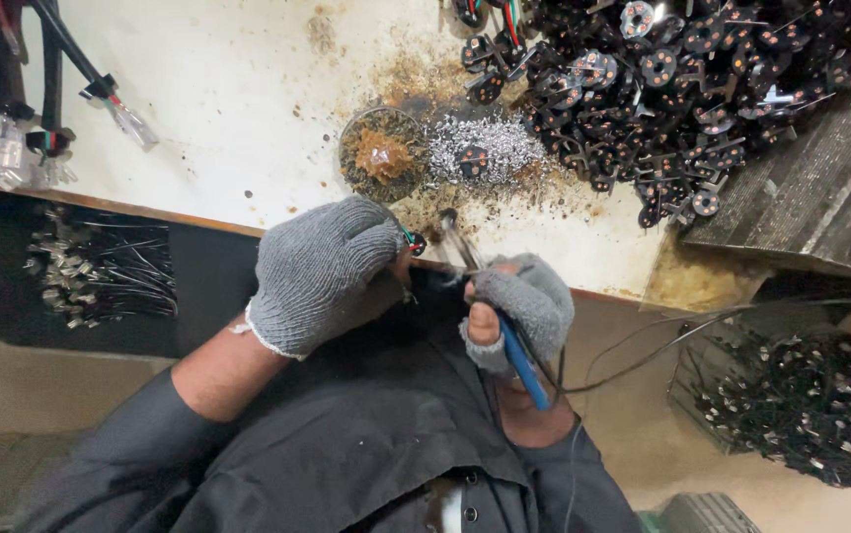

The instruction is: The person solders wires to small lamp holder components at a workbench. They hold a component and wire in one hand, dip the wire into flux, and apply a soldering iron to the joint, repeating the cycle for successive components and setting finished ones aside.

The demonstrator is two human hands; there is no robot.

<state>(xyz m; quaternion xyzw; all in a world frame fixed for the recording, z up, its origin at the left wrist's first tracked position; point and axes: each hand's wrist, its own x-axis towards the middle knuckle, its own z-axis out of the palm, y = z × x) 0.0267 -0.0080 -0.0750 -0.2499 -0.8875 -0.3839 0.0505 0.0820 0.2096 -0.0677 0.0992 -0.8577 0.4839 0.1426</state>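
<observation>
Small wired part [414,240] mostly hidden by left hand [319,271]; tool tip [450,225] blurred, connector pile [682,89] cut off top.

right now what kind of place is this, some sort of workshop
Most likely a small electronics assembly or soldering bench. The right hand holds a blue-handled soldering tool, the left hand holds a small wired part, and a heap of small round circuit boards lies on the stained worktable beside metal trimmings.

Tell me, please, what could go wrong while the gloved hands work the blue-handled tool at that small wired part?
1. The right hand in a fingerless grey knit glove leaves the thumb bare beside the blue-handled metal tool; a slip might hurt it.
2. The small black wired part, pinched by the left hand, sits past the bench edge and could drop.
3. The thin black cable could snag.
</observation>
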